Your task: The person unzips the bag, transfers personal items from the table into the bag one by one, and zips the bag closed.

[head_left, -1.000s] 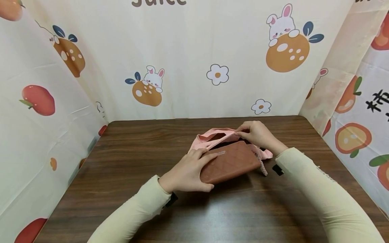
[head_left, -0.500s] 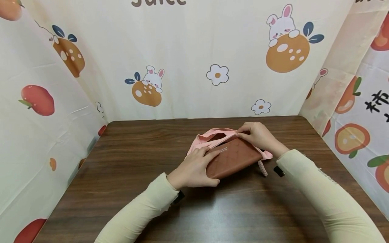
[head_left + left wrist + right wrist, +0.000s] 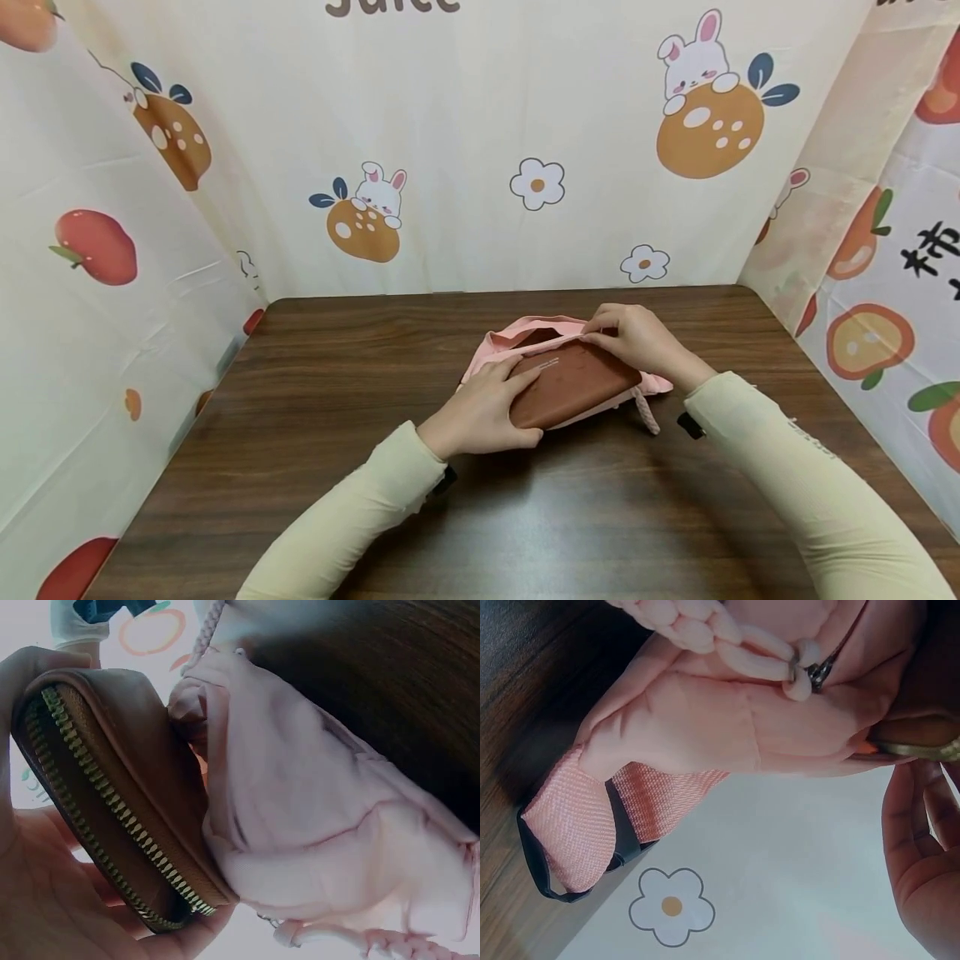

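Nearest are two pale sleeves [image 3: 787,467], reaching over the dark, wood-grained worktop [image 3: 337,358]. The left hand [image 3: 480,417] has its grip around one end of a brown wallet [image 3: 573,387], the thumb at the near side. In the left wrist view, gold-coloured zip teeth [image 3: 124,810] run along the wallet's edge. The wallet is tilted at the mouth of a pink bag [image 3: 300,772]; how deep it sits inside cannot be told. A braided cord [image 3: 647,412] hangs at the bag. Farther, the right hand [image 3: 636,337] pinches the bag's upper edge. Behind the worktop hangs a cream cloth [image 3: 465,108] printed with rabbits, fruits and flowers.
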Tool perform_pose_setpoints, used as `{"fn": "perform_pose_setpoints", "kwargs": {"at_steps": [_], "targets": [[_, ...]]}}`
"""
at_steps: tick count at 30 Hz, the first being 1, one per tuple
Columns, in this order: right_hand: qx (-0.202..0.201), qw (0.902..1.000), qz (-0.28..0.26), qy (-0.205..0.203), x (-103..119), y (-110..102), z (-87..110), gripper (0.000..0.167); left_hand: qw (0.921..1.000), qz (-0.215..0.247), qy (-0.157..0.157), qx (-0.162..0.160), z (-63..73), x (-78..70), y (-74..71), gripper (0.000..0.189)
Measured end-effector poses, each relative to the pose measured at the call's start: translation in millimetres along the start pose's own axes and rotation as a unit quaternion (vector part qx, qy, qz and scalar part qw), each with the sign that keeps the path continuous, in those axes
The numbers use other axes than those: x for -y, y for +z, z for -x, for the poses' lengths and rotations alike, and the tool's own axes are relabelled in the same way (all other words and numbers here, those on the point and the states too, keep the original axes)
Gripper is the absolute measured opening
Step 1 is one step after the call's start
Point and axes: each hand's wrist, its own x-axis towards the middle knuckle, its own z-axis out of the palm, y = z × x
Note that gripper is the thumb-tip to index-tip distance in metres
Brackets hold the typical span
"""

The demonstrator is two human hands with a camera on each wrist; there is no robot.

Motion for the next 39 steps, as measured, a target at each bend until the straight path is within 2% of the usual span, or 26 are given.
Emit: {"fn": "perform_pose_setpoints", "kwargs": {"at_steps": [7, 13, 18, 22, 27, 32, 39], "targets": [[0.0, 0.9999, -0.007, -0.013, -1, 2, 1.8, 0.006, 0.9999, -0.005, -0.002, 0.012, -8.2, -0.3, 4.9, 0.08], [-0.002, 0.9996, -0.015, -0.022, -1, 2, 5.1, 0.007, 0.9995, -0.018, 0.018, 0.02, -13.5, -1.3, 8.3, 0.076], [-0.003, 0.9996, -0.017, -0.024, -1, 1, 6.5, 0.007, 0.9979, -0.059, 0.024, 0.014, -14.1, -2.8, 11.3, 0.073], [0.008, 0.9998, -0.016, -0.009, -1, 2, 4.9, 0.006, 0.9953, -0.095, 0.02, 0.003, -11.8, -4.2, 15.6, 0.072], [0.025, 0.9996, -0.004, 0.01, 2, 4, 2.4, 0.004, 0.9911, -0.131, 0.02, -0.017, -5.5, -9.0, 15.7, 0.067], [0.043, 0.9987, 0.017, 0.022, 6, 5, -3.0, 0.004, 0.9842, -0.159, 0.048, -0.061, -0.3, -13.4, 16.8, 0.056], [0.092, 0.9946, 0.048, 0.008, 28, 18, -21.5, 0.006, 0.9642, -0.201, 0.104, -0.138, 3.0, -18.6, 25.6, 0.042]]}}
